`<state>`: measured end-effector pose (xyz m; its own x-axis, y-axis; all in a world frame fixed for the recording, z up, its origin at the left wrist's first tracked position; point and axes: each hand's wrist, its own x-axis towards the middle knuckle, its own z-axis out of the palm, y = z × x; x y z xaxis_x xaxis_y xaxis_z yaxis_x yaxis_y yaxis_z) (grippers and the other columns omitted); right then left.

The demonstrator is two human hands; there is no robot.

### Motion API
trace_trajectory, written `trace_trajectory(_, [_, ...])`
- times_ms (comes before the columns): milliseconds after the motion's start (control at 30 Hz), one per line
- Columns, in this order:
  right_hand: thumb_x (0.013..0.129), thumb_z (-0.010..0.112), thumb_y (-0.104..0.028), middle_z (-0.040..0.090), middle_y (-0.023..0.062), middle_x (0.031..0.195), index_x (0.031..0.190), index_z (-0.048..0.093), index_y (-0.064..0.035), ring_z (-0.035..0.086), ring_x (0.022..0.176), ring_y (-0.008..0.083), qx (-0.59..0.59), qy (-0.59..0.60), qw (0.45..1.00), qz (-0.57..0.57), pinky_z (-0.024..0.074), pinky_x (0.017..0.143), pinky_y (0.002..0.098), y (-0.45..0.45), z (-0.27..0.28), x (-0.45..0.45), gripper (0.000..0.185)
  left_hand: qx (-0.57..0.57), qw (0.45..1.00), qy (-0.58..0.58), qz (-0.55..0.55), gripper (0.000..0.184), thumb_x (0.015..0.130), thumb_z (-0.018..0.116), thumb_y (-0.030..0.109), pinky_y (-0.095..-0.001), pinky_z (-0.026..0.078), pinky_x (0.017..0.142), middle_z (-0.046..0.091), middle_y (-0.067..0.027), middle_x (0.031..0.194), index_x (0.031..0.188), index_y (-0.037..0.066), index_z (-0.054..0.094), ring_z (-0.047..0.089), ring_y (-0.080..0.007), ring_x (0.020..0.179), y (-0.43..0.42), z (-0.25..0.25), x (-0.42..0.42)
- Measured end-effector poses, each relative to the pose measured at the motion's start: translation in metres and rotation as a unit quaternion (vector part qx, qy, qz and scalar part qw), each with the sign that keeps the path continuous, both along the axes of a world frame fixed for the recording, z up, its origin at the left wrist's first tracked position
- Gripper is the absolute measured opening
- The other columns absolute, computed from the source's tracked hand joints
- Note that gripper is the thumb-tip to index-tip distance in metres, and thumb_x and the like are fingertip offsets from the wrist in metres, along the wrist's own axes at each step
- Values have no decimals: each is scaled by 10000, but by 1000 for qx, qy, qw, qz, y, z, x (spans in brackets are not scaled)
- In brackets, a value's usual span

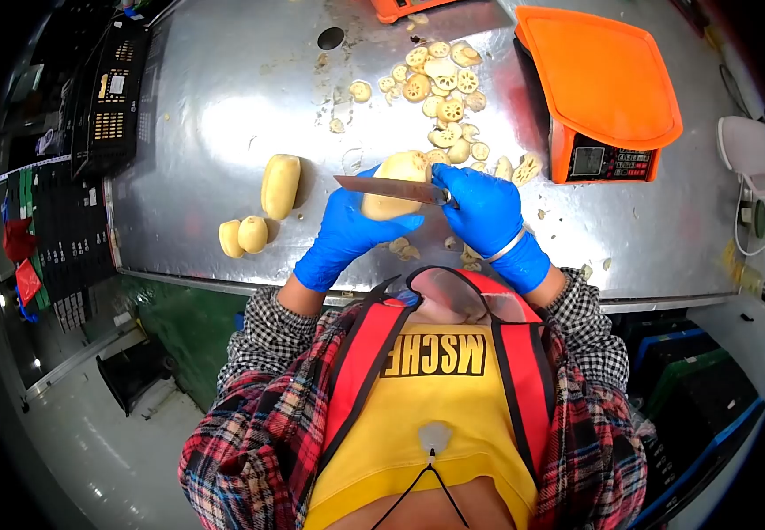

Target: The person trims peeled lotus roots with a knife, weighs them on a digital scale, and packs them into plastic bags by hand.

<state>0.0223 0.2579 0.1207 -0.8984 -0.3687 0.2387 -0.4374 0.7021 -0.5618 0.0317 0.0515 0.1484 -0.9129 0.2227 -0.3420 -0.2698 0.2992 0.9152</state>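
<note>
My left hand [353,225], in a blue glove, is wrapped round a pale peeled lotus root piece [404,168] above the metal table. My right hand [484,205], also gloved in blue, grips the handle of a knife [391,188]. The blade points left and lies across the front of the root piece. Left of my hands, a longer lotus root piece [282,186] rests on the table, with a smaller two-lobed piece [244,236] nearer the front edge. Cut lotus root slices and end pieces [450,109] are scattered beyond my hands.
An orange weighing scale [601,84] stands at the back right of the metal table [214,115]. Part of another orange device [403,7] shows at the far edge. A black crate [113,93] is at the left. Small scraps lie near the front edge.
</note>
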Motion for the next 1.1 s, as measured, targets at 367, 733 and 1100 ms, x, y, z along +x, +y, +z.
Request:
trace_trajectory(367, [828,566,-220,640,160,743,822,613,-114,630,684,352,78,-194,974,-91,490,598,473,37,-100,1,116,25,994,103,-32,780,627,873,221,-316,486,902,637,-116,1144,1281,-12,519,609,-160,1016,4,30,19])
trace_trajectory(733, [826,632,-335,656,168,833,957,598,-97,634,750,364,22,-192,972,-137,498,637,444,68,-86,30,274,103,973,205,-23,1001,551,899,123,-366,348,1078,419,-141,1411,1385,4,358,429,-235,1292,-14,16,0])
trace_trajectory(1100, [684,749,-175,571,100,782,838,633,-113,580,753,315,210,-39,952,-220,475,640,417,232,-78,103,202,44,946,323,1,908,601,864,72,-365,352,1073,455,-123,1366,1368,29,380,441,-235,1272,-19,21,3])
